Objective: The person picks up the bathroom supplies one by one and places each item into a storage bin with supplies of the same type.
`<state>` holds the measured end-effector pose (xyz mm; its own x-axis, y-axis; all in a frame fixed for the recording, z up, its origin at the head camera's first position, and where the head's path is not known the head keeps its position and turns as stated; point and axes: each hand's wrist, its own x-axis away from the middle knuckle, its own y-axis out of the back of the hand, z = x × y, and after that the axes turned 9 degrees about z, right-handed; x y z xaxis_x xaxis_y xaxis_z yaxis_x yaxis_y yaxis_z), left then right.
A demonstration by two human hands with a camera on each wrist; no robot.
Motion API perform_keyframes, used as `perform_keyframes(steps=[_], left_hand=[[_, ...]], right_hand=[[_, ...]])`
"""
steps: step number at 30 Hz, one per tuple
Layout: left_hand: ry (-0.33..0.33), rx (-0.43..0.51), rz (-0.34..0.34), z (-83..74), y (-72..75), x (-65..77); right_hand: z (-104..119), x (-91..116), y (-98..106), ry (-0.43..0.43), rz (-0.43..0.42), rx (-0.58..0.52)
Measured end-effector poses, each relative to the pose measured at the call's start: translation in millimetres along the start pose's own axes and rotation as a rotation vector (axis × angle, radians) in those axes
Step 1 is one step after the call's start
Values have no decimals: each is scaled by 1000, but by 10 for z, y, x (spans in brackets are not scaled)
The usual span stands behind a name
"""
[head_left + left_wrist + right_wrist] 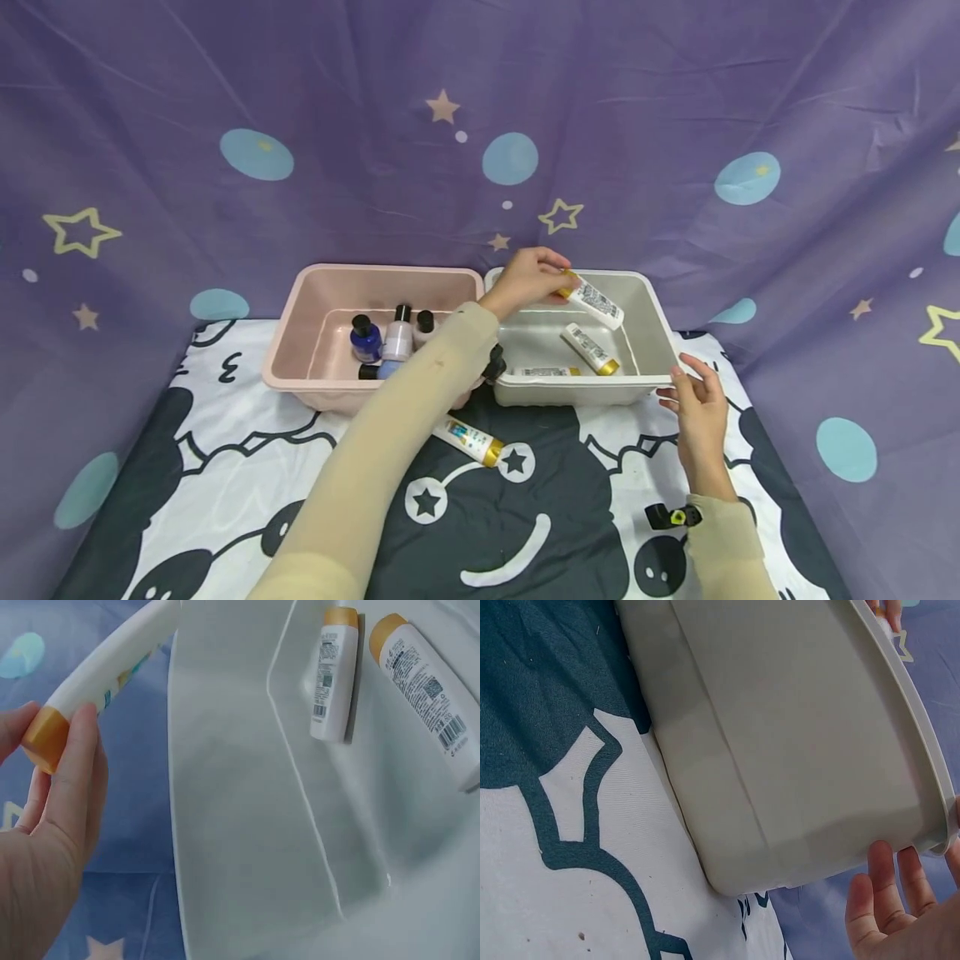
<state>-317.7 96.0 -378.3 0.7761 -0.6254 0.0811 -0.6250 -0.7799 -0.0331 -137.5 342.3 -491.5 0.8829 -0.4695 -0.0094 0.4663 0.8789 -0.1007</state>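
My left hand (528, 282) reaches over the off-white bin (573, 393) and grips a small white bottle (595, 303) by its gold cap. In the left wrist view the held bottle (112, 664) tilts up, the thumb and fingers around its cap. Inside the bin lie two similar bottles, one slanted bottle (588, 347) and one flat bottle (543, 372) partly behind the front wall. At the front right corner of that bin, my right hand (701, 408) holds the rim. Its fingers (883, 874) rest against the outer wall just under the edge.
A pink bin (300, 384) adjoins on the left, containing a dark blue bottle (366, 340), a pale black-capped bottle (398, 337) and others. My left forearm covers part of it. Another gold-capped bottle (471, 440) lies on the sheep-print cloth in front. A purple curtain (375, 167) hangs behind.
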Motion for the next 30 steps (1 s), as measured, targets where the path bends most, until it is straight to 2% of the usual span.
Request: perform_keyframes(steps=[5, 13, 20, 25, 30], left_hand=[[34, -17, -50, 58, 3, -77], [62, -118, -134, 121, 9, -88], [53, -87, -176, 119, 30, -69], [4, -114, -149, 26, 31, 2], [-57, -165, -96, -91, 20, 237]], right_hand=[[-5, 15, -2, 9, 3, 6], [-10, 17, 7, 8, -7, 20], [-31, 18, -8, -1, 2, 27], [-17, -10, -17, 10, 5, 20], [-20, -34, -17, 15, 2, 4]])
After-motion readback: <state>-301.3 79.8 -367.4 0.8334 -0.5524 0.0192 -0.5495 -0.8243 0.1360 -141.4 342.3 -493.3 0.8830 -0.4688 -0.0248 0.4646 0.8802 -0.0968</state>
